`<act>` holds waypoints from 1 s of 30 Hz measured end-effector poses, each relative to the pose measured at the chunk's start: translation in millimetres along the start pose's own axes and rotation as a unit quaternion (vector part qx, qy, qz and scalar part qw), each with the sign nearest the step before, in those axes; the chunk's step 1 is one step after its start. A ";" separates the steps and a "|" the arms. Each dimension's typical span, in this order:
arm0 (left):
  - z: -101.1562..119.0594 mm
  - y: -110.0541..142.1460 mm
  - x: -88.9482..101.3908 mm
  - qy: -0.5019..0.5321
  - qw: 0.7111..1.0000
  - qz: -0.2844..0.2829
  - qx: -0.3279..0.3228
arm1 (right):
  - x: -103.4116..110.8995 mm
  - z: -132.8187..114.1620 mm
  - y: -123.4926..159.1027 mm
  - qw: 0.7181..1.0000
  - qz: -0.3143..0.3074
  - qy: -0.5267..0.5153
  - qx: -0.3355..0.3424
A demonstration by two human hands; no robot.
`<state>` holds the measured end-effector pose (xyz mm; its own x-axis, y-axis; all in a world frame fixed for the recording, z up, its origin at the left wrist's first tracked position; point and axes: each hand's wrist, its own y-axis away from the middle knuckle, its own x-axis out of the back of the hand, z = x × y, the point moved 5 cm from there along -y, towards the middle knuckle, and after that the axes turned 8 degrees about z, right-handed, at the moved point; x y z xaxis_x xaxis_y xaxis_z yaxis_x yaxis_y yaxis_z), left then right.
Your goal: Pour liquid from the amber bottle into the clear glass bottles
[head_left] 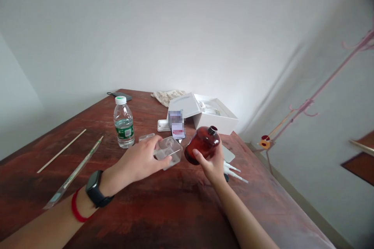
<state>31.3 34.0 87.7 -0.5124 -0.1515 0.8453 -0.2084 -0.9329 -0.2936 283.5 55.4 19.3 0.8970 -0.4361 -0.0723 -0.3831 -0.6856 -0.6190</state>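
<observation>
An amber glass bottle (202, 146) is held tilted in the right hand (212, 165), the grip closed around its body. A clear square container (169, 152) is clasped by the left hand (138, 161), partly open over it, mid-desk (163, 206), near a water bottle (124, 122).

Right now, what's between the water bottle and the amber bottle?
Head view: the left hand with a clear square container lies between the water bottle and amber bottle.
</observation>
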 end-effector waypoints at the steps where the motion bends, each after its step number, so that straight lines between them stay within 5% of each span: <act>1: -0.7 2.3 -4.7 0.026 1.000 0.009 -0.015 | 0.6 0.5 -1.2 1.000 0.011 0.002 -0.004; 5: -6.1 3.7 -22.9 0.116 0.991 0.040 -0.059 | 2.9 7.1 -3.8 0.999 0.030 -0.010 -0.041; 14: -8.3 23.2 -54.4 0.188 0.977 0.005 -0.101 | 5.2 14.3 -4.4 0.993 0.053 0.032 -0.096; 30: -25.3 16.9 -56.4 0.206 0.971 -0.029 -0.119 | 3.9 18.9 -4.5 0.995 0.025 0.009 -0.095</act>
<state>35.6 35.1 23.8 -0.7731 0.0881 0.6282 -0.4085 -0.8268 -0.3868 293.0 67.8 7.0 0.8723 -0.4818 -0.0833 -0.4633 -0.7600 -0.4558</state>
